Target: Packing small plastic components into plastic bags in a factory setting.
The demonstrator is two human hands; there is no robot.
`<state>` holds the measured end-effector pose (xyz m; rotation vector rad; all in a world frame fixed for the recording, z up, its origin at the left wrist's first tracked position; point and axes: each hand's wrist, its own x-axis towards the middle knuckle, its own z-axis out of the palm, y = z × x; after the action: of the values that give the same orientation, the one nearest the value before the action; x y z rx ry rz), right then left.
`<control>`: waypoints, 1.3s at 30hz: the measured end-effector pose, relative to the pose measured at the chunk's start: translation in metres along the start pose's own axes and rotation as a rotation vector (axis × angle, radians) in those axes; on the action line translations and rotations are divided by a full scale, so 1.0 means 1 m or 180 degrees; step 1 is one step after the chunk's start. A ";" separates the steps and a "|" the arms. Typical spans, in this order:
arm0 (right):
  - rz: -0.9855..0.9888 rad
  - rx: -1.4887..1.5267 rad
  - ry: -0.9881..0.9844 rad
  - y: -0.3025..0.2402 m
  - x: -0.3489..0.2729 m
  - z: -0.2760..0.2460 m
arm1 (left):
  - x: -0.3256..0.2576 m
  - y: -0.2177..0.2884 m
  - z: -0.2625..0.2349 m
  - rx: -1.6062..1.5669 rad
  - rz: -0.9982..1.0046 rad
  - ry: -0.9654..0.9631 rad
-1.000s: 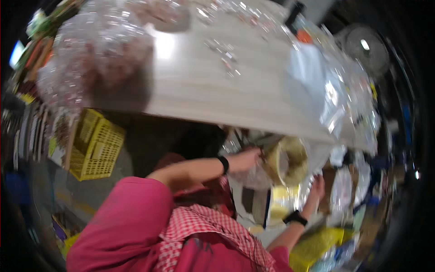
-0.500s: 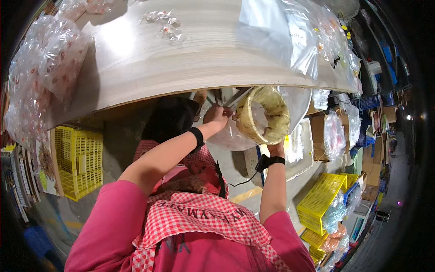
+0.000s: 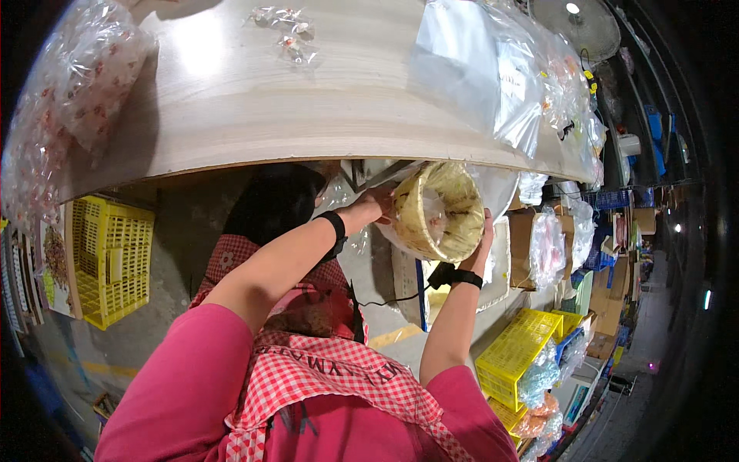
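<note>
Both hands gripped a round pale-yellow woven basket [image 3: 440, 212] wrapped in clear plastic, just below the edge of the light wooden table [image 3: 254, 100]. The left hand [image 3: 375, 205] closed on its near rim; the right hand [image 3: 485, 235] cupped the far side (fingers mostly hidden).

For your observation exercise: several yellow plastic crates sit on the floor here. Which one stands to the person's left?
The yellow crate beside the dark floor at the picture's left edge, under the wooden table. The other yellow crates lie to the person's right, among bagged goods.
</note>
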<state>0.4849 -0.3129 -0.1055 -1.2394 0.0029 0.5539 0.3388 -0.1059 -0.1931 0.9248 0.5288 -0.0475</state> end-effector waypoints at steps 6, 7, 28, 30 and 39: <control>0.0114 0.0384 -0.0197 0.035 -0.015 -0.051 | -0.017 0.008 0.018 -0.0144 -0.0333 -0.0345; 0.0100 0.0371 -0.0177 0.045 -0.018 -0.067 | -0.019 0.007 0.020 -0.0150 -0.0339 -0.0372; 0.0500 -0.1775 -0.0533 0.055 -0.164 0.004 | -0.150 0.021 0.035 0.1332 0.0683 -0.0758; 0.0663 -0.0969 -0.0255 0.041 -0.177 0.015 | -0.157 0.023 0.043 0.1295 0.0719 -0.0721; -0.0065 -0.2062 -0.0408 0.036 -0.190 0.028 | -0.161 0.028 0.047 0.1085 0.0853 -0.0540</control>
<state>0.2977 -0.3557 -0.0719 -1.8262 -0.3186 0.6398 0.2249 -0.1542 -0.0759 1.3057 0.2382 0.0273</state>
